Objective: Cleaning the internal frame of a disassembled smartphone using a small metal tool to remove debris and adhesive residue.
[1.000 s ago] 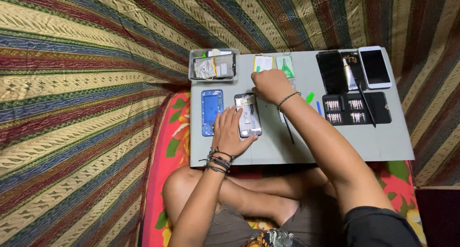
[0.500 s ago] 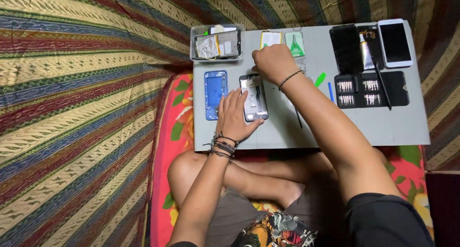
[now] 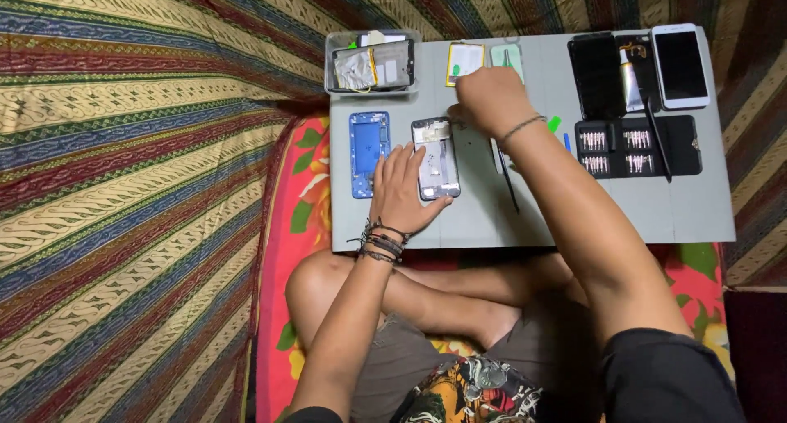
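grey board carries our opened silver phone chassis, long axis toward the far edge; our left hand presses flat beside it, our right hand curled at its far end, contents unclear.

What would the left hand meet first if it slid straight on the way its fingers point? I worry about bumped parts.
The left hand points up the board; its fingers lie beside the opened phone, so probably the clear parts tray, though depth is unclear.
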